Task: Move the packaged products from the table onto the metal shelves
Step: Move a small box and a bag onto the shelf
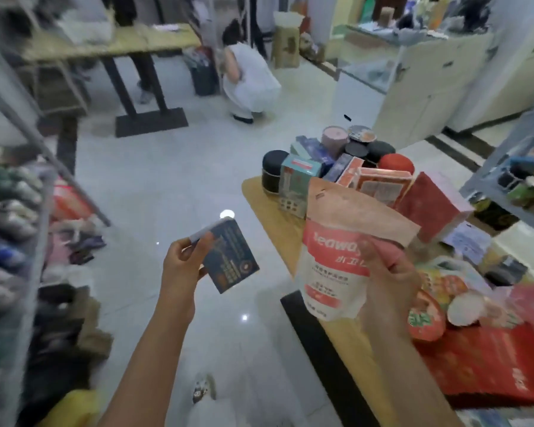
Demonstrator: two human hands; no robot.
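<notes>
Pouch [336, 260] (glossy, crinkled) gripped in right hand [389, 282]; left hand [182, 266] grips flat blue box [232, 260].

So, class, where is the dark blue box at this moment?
In the head view the dark blue box is left of centre, held up over the floor in the left hand, just left of the pink and white pouch.
</notes>
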